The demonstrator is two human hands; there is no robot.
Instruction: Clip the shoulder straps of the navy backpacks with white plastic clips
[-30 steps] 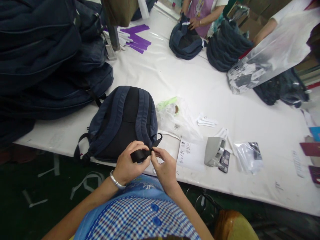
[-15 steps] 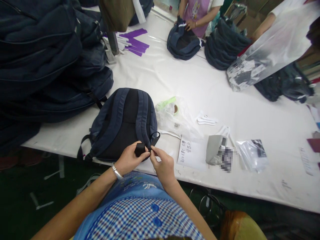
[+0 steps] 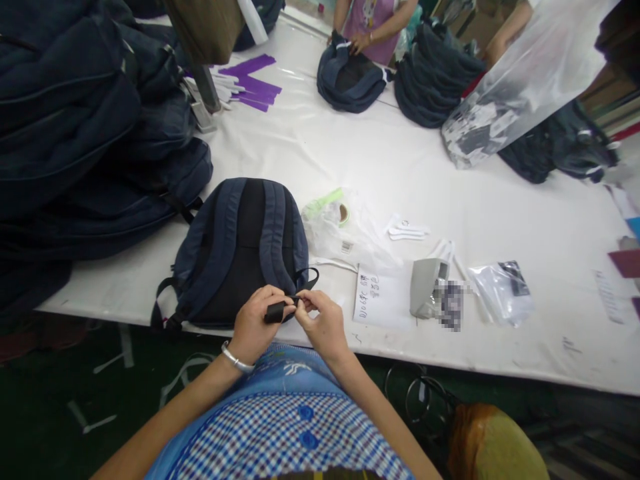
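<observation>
A navy backpack (image 3: 240, 247) lies straps-up at the near edge of the white table (image 3: 500, 200). My left hand (image 3: 257, 323), with a silver bracelet at the wrist, is closed around a folded black strap end (image 3: 276, 311) of that backpack. My right hand (image 3: 320, 320) pinches the same strap where it leaves the fold, thumb and forefinger pressed together. Both hands hover just off the table edge, touching each other at the strap.
Several navy backpacks (image 3: 85, 127) are piled at the left. Right of my backpack lie a clear plastic bag (image 3: 345, 230), a handwritten paper slip (image 3: 375, 297), a grey tool (image 3: 427, 290) and a small bag (image 3: 503, 293). A person (image 3: 370, 27) handles another backpack (image 3: 350, 80) across the table.
The black strap end has been folded shorter inside my left hand. My hands stay together at the table edge; the view has shifted slightly.
</observation>
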